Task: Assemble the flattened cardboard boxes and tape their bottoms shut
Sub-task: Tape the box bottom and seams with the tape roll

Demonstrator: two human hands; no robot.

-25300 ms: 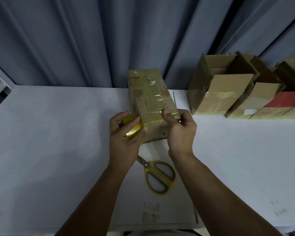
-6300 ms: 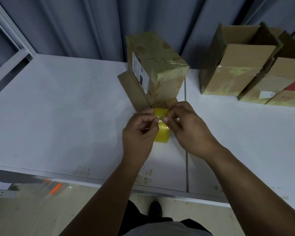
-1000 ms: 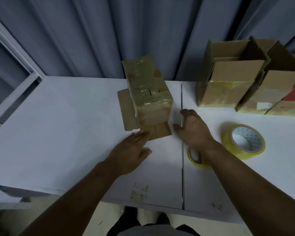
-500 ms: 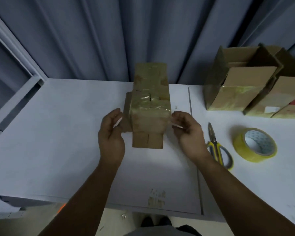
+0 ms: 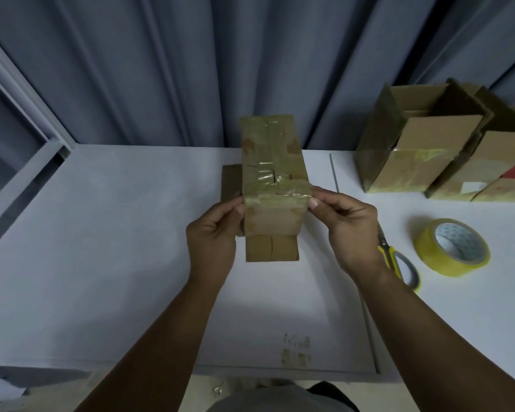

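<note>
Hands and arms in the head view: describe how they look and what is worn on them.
The left hand and the right hand are bare: no gloves, and no rings that can be seen. The left forearm and the right forearm are bare as far as the frame's edge, with no sleeve, watch or wristband showing. A grey garment shows at the bottom edge.

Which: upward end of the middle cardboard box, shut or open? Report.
Shut: the brown cardboard box has upward flaps closed under glossy tape; left hand and right hand pinch another strip.
</note>
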